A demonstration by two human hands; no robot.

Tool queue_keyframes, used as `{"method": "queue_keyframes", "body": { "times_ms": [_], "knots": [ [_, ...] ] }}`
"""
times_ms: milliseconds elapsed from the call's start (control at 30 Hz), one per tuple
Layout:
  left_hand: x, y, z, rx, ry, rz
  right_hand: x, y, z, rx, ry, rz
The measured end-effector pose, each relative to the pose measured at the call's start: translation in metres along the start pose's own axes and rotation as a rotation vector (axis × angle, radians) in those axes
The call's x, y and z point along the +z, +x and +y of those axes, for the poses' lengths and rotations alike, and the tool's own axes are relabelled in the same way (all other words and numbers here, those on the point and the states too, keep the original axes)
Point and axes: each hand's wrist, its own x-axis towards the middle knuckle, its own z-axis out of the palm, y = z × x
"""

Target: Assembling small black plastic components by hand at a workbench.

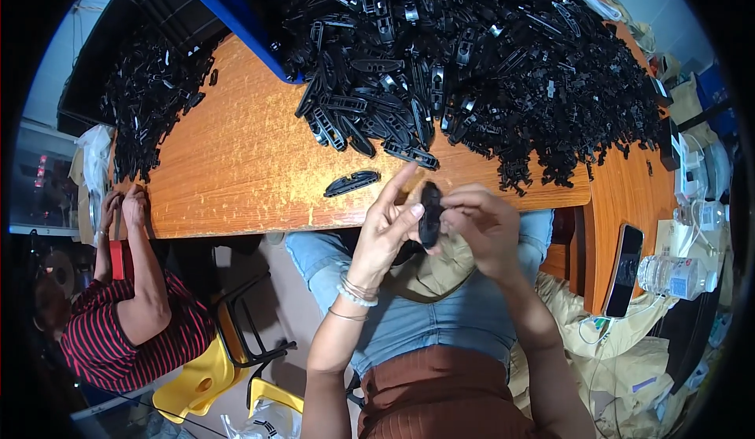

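Observation:
An elongated black plastic part (429,215) is held upright over my lap, just off the table's front edge. My left hand (387,231) grips it between thumb and fingers, its index finger stretched out toward the table. Close against the part's right side, my right hand (481,223) has its fingers curled and pinched; whatever they hold is hidden. On the table in front of my left hand lies a similar oval black part (351,183) with a slotted frame. Another such part (410,156) lies at the near edge of the large pile of black parts (377,69).
Small black pieces (550,109) are heaped at the right of the wooden table (236,148). A blue bin edge (236,22) slants in behind. At left, a person in a striped shirt (141,329) works beside another heap. A phone (625,270) and plastic bottle (675,276) sit right.

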Motion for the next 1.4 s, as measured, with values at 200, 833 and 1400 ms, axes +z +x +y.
{"method": "queue_keyframes", "body": {
  "times_ms": [200,833,1400],
  "knots": [
    [0.005,-0.009,0.0,-0.133,-0.038,0.109,0.011,-0.007,0.004,-0.087,-0.051,0.082],
    [0.003,-0.024,0.002,0.063,0.444,0.171,-0.001,-0.004,-0.007,-0.13,-0.448,-0.016],
    [-0.036,-0.007,0.033,0.482,1.767,0.544,-0.05,-0.015,0.001,-0.421,-1.146,0.358]
  ]
}}
